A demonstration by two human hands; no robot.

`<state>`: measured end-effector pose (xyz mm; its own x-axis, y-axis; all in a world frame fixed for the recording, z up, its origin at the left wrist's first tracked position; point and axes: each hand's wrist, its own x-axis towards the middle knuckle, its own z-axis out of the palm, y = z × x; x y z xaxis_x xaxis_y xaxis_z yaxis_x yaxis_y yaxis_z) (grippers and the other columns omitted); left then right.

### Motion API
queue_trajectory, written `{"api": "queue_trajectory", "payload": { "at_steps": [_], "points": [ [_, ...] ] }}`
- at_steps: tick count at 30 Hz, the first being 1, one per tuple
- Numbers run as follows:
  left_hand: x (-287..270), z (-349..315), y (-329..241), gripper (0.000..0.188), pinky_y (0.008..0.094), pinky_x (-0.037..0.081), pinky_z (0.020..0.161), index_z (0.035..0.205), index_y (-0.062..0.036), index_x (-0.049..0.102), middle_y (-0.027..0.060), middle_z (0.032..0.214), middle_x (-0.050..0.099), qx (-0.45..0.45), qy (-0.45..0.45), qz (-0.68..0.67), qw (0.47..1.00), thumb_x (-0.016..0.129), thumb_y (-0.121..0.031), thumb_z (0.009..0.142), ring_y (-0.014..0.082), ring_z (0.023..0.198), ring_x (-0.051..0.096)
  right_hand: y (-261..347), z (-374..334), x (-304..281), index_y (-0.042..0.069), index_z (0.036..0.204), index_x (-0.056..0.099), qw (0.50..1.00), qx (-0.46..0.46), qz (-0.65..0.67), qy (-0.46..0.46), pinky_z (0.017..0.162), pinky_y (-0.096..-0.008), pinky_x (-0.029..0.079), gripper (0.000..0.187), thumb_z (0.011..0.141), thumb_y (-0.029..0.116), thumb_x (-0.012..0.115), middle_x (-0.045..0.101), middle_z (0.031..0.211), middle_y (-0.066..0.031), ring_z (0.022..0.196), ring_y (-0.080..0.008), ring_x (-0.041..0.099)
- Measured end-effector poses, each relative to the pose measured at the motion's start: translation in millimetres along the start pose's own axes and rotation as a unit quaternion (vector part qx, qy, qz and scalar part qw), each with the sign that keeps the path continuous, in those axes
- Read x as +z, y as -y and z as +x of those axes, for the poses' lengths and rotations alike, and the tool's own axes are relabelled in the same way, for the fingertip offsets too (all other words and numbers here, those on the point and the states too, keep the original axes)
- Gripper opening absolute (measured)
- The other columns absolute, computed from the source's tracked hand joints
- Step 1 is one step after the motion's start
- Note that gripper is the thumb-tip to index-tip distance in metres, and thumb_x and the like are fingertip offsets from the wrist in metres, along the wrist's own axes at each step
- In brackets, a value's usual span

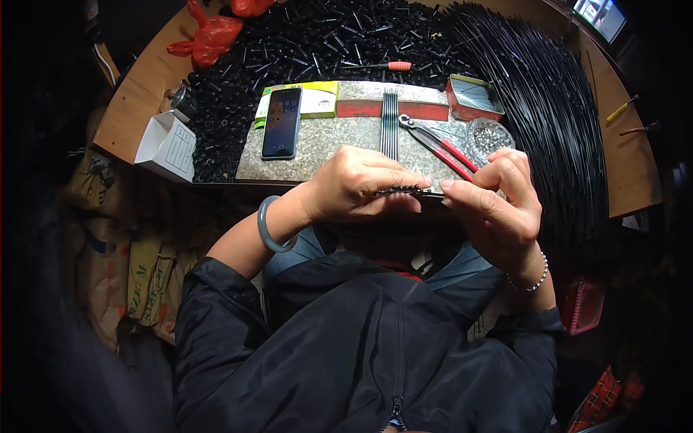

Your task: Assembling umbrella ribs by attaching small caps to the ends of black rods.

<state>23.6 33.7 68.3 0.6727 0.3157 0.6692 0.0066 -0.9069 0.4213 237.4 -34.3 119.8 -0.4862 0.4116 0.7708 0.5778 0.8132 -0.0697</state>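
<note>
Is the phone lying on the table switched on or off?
On. The phone lies flat, face up, and its screen glows with rows of small coloured icons.

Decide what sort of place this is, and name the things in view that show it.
Probably a small home workshop for hand assembly. Heaps of small black parts and long black rods cover the wooden table, red-handled pliers lie ready, and both hands pinch a black strip.

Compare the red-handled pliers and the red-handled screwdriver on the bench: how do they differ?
The pliers lie near the hands on the speckled slab, diagonal; the screwdriver lies farther back on the heap of small black parts, roughly level. The pliers have two long red handles and open metal jaws; the screwdriver has one short orange-red handle and a thin shaft. Neither is held.
</note>
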Motion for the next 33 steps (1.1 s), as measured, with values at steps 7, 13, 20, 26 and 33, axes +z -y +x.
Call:
{"api": "queue_trajectory", "payload": {
  "at_steps": [7, 13, 20, 26, 33],
  "points": [
    [2.1, 4.8, -0.8, 0.021, 0.0291, 0.049, 0.051, 0.093, -0.0095, 0.068, 0.0082, 0.073, 0.065, 0.027, -0.021, 0.014, 0.999, 0.071, -0.019, 0.074, 0.0217, 0.061, 0.063, -1.3, 1.7, -3.7, 0.008, 0.085, 0.066, 1.000, -0.003, 0.008, -0.001, 0.057, -0.0304, 0.033, 0.020, 0.065, 0.008, 0.070, 0.043, 0.065, -0.0003, 0.060, -0.0164, 0.043],
    [7.3, 1.7, -3.5, 0.023, 0.0284, 0.050, 0.053, 0.094, -0.0092, 0.068, 0.0069, 0.078, 0.066, 0.034, -0.026, 0.005, 0.999, 0.070, -0.020, 0.074, 0.0212, 0.063, 0.064, 2.5, -3.1, -1.4, 0.007, 0.085, 0.065, 1.000, 0.005, 0.015, -0.005, 0.059, -0.0304, 0.034, 0.021, 0.064, 0.006, 0.069, 0.044, 0.065, -0.0001, 0.060, -0.0164, 0.043],
    [4.4, 4.1, -1.6, 0.033, 0.0291, 0.050, 0.054, 0.099, -0.0094, 0.066, 0.0069, 0.079, 0.066, 0.040, -0.002, 0.025, 0.999, 0.073, -0.027, 0.071, 0.0212, 0.065, 0.064, -1.8, -1.5, 4.4, 0.009, 0.091, 0.067, 0.998, -0.009, 0.060, 0.005, 0.058, -0.0278, 0.034, 0.026, 0.065, 0.004, 0.066, 0.044, 0.066, 0.0008, 0.060, -0.0154, 0.043],
    [0.2, 0.4, -1.4, 0.039, 0.0294, 0.049, 0.052, 0.098, -0.0078, 0.067, 0.0079, 0.073, 0.066, 0.015, -0.019, -0.011, 1.000, 0.073, -0.034, 0.069, 0.0223, 0.062, 0.064, -2.2, 0.1, 3.8, 0.009, 0.091, 0.067, 0.999, -0.009, 0.048, 0.011, 0.057, -0.0282, 0.033, 0.026, 0.066, 0.005, 0.068, 0.044, 0.065, 0.0005, 0.060, -0.0152, 0.043],
    [0.9, 0.0, 2.4, 0.037, 0.0283, 0.048, 0.051, 0.097, -0.0081, 0.067, 0.0070, 0.071, 0.065, 0.041, -0.028, -0.005, 0.999, 0.073, -0.032, 0.069, 0.0210, 0.060, 0.063, -1.0, 1.7, 4.7, 0.009, 0.090, 0.067, 0.999, -0.014, 0.042, 0.005, 0.057, -0.0283, 0.033, 0.025, 0.065, 0.006, 0.069, 0.044, 0.065, 0.0003, 0.061, -0.0153, 0.043]
  ]
}}
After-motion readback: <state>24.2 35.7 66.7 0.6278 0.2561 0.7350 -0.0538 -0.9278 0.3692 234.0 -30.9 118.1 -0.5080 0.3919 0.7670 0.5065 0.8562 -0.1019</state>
